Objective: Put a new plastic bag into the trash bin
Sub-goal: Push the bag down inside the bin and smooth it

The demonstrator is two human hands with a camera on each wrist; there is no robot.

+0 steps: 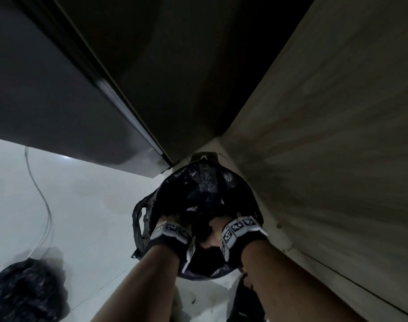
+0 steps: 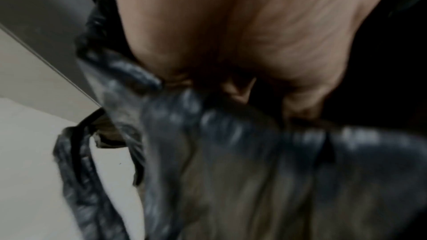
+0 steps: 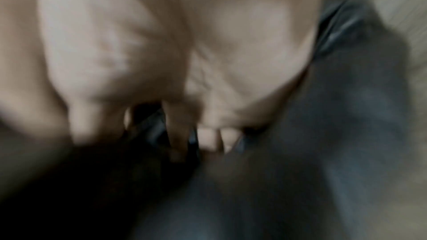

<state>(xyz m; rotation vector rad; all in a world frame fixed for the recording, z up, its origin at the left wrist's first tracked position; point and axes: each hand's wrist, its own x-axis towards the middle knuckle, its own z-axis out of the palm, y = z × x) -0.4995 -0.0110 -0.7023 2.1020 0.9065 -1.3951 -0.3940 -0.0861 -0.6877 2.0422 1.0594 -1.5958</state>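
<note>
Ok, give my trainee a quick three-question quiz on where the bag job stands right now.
1. True or false: both hands grip the black plastic bag.
2. Which side of the trash bin is the wooden panel on: A left, B right?
3. What lies on the floor at lower left?

Key: 1 true: left hand and right hand hold its rim. 2 B. 3 a filled black bag.
</note>
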